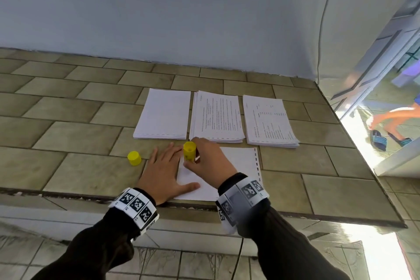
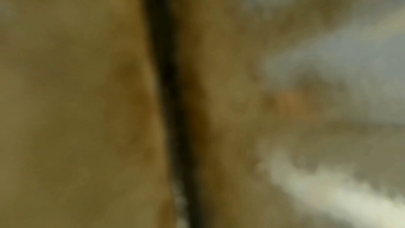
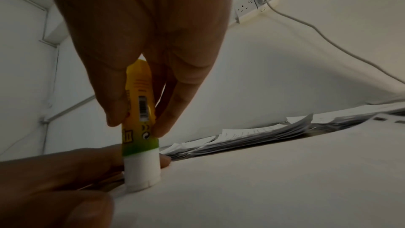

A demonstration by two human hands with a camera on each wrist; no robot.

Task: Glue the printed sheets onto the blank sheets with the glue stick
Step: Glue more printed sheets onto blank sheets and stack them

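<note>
Right hand (image 1: 210,161) pinches glue stick (image 3: 140,127) upright, white tip pressed to blank sheet (image 1: 229,166) at ledge (image 1: 79,166) front edge, spreading glue. Left hand (image 1: 162,173) flat, fingers straight, pins sheet's left edge against sliding. Cap (image 1: 134,158) parked left; printed stacks (image 1: 218,117) behind, ready.

You work on a counter (image 1: 75,134) of glazed olive tiles, smooth with a dull sheen, and dark grout lines. The stacks of sheets (image 1: 217,117) are thin matt white paper, as is the single sheet (image 1: 236,166) near you. Your glue stick (image 3: 140,110) is smooth, glossy yellow plastic with a white waxy tip; its cap (image 1: 134,158) is the same plastic. Your sleeves (image 1: 293,245) are dark matt cloth
</note>
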